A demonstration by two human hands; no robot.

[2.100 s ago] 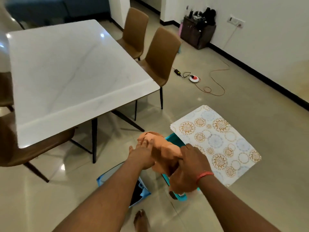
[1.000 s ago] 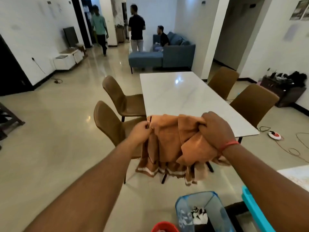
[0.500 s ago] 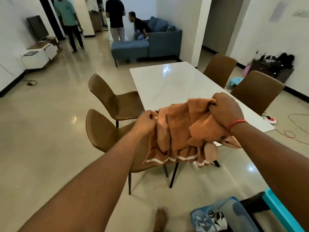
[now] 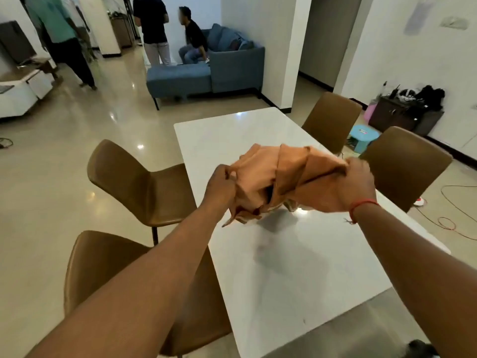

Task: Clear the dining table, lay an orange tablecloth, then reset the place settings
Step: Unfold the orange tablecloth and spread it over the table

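Orange cloth bunched above the bare table, left hand and right hand both gripping it. Clearing looks done; spreading and settings remain.

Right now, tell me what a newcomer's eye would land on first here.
First, the bunched orange tablecloth, held up over the middle of the white table by both hands: the left hand pinches its left edge, the right hand grips its right side. Next, the brown chairs along both long sides, and the blue sofa behind, where people gather.
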